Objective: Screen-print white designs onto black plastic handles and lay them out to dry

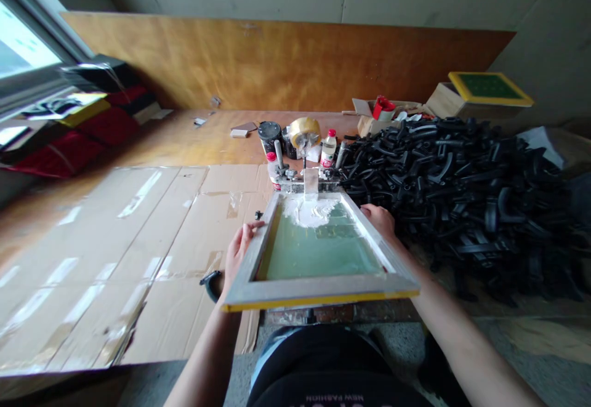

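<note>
A screen printing frame [323, 288] stretches away in front of me, its pale rails around a green mesh [318, 259]. A thick smear of white ink [308, 211] lies at the mesh's far end, below an upright pale squeegee [311, 183]. My left hand [241, 245] is closed at the frame's left rail, fingertips against its outer edge. Along the right rail my right hand [379, 219] is closed too, its fingers partly hidden. A black curved plastic handle [212, 285] lies beside my left wrist. A small black piece [258, 215] sits just beyond my left fingertips.
Black curved parts [462, 197] form a large heap at right. Flattened cardboard [184, 247] covers the table at left. Behind the clamp [290, 176] stand a black tub [269, 136], a tape roll [305, 130] and a red-capped bottle [329, 148]. Another yellow-edged screen [492, 88] rests on a box.
</note>
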Motion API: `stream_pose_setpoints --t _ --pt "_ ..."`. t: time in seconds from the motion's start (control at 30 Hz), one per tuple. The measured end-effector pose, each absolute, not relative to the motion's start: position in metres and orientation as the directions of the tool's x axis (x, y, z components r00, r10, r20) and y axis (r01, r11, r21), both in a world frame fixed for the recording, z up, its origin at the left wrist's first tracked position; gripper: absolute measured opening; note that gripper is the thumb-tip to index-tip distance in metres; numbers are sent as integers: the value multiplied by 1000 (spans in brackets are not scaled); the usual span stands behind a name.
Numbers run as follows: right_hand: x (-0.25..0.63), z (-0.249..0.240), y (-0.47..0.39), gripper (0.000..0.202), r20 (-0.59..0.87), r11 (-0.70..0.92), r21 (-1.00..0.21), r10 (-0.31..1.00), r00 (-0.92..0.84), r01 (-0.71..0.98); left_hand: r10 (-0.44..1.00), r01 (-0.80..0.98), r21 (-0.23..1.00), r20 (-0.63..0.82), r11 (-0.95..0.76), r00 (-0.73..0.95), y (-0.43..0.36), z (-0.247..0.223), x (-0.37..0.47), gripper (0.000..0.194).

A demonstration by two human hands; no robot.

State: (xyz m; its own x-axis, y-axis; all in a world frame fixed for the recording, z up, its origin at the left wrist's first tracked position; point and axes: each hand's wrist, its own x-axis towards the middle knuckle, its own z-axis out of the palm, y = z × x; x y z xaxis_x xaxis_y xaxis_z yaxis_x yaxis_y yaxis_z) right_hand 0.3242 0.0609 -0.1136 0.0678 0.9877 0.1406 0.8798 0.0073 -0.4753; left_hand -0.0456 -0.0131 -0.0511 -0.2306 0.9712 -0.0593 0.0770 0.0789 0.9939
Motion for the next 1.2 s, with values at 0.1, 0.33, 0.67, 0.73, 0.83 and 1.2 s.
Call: stream_pose_setpoints --t 0.1,0.33,0.67,0.73,0.83,1.2 --pt "318 -95 70 31 203 -58 -493 962 180 868 961 170 949 -248 266 -119 -35 -76 -52 63" --pt "214 -76 112 56 403 470 -342 856 -324 814 945 225 918 -314 327 -92 -38 -152 -51 77" --pt "196 -106 105 9 186 431 -164 897 -402 887 947 360 876 -294 322 -130 -37 -162 -52 66" --pt "196 -107 84 14 176 515 -157 854 -489 843 943 368 868 -305 334 -136 -38 -164 -52 64" --pt "203 -98 59 16 142 707 -178 707 -693 685 939 357 868 -318 345 -134 -39 -165 -53 65" --pt "218 -97 56 19 224 758 -245 651 -726 604 937 239 908 -319 344 -140 -40 -150 -50 71"
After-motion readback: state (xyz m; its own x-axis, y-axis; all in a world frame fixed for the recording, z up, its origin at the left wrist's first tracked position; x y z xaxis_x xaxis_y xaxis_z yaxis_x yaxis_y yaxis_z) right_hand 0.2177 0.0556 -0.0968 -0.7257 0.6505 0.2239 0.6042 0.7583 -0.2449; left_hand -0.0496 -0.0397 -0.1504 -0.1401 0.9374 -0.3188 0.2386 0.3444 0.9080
